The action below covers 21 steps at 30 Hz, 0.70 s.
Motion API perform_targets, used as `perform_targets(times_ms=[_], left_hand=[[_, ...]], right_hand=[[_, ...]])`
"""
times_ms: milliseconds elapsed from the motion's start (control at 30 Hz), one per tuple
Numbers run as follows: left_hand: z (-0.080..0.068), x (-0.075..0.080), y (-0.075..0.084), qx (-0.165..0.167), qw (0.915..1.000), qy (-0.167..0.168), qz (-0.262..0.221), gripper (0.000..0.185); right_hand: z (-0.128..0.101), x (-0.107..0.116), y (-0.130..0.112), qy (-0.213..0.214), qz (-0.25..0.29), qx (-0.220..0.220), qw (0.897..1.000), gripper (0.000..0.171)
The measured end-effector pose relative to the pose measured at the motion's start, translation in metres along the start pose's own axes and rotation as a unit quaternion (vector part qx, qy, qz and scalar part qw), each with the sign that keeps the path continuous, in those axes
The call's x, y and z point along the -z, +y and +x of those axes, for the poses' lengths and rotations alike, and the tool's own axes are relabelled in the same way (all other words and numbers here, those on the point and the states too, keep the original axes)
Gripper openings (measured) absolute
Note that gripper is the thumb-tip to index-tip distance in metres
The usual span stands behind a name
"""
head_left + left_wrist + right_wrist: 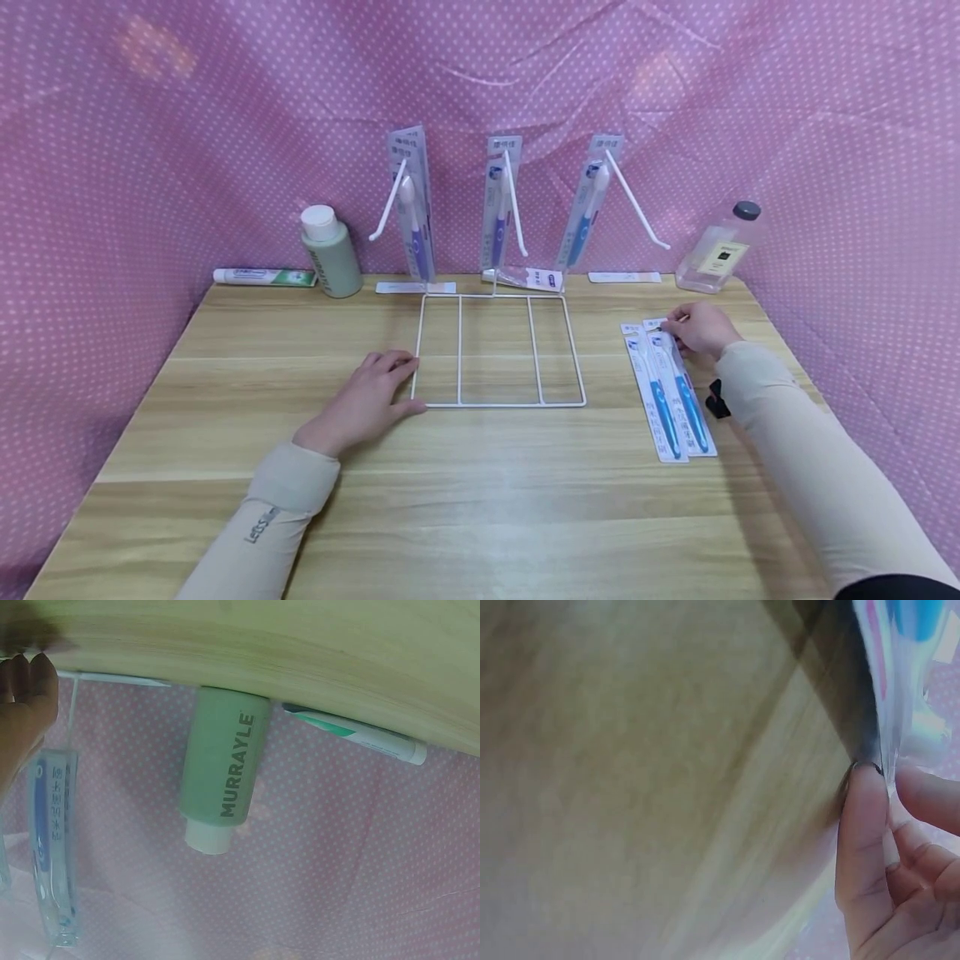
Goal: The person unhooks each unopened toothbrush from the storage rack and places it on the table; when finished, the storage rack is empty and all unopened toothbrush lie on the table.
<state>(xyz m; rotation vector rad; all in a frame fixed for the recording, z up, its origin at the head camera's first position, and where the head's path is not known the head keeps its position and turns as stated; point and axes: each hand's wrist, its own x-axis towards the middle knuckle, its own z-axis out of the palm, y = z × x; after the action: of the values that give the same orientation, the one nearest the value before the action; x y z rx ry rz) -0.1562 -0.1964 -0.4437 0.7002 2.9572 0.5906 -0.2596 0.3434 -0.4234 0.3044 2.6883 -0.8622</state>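
Left hand: the left hand (371, 396) lies flat on the wooden table (480, 500), fingers relaxed and touching the near-left corner of the white wire rack (498, 350); it grips nothing.
Right hand: the right hand (697, 329) rests at the far end of two packaged toothbrushes (670, 392); thumb and fingertips pinch the top edge of the right-hand pack.
Toothbrush packs: they lie side by side on the table's right part, blue handles pointing toward the near edge.
Wire rack: its flat base lies mid-table, divided into three bays with nothing in them; three white pegs rise at the far edge, each carrying a hanging toothbrush pack (501, 204).
Green bottle: the green bottle (330, 250) stands upright with a white cap, far left, just beside a toothpaste tube (262, 276) that lies flat.
Clear bottle: the clear bottle (720, 247) with a dark cap leans at the far right — contents not discernible.
Left wrist view only: the green bottle's lettering, MURRAYLE, reads here (225, 769); the head view shows it too small.
Right wrist view only: a thumb (864, 825) pressed against the pack edge, close up — mostly blur.
Cut off: a small black object (717, 400) by the right sleeve cannot be identified.
Backdrop: pink dotted cloth (150, 125) encloses the table.
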Motion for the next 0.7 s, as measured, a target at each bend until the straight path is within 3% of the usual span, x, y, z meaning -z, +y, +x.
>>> perform_targets(times_ms=[367,567,700], left_hand=[[-0.001,-0.002,0.0,0.0,1.0,0.004,0.003,0.079],[-0.001,-0.004,-0.001,0.0,1.0,0.005,0.005,0.079],[-0.001,-0.006,-0.002,-0.002,0.9999,0.008,0.006,0.079]], right_hand=[[0.004,0.003,0.003,-0.017,0.03,-0.005,0.999,0.026],[0.004,0.021,-0.01,0.0,0.092,0.07,0.993,0.034],[-0.006,0.042,-0.041,0.045,0.175,0.125,0.976,0.043]])
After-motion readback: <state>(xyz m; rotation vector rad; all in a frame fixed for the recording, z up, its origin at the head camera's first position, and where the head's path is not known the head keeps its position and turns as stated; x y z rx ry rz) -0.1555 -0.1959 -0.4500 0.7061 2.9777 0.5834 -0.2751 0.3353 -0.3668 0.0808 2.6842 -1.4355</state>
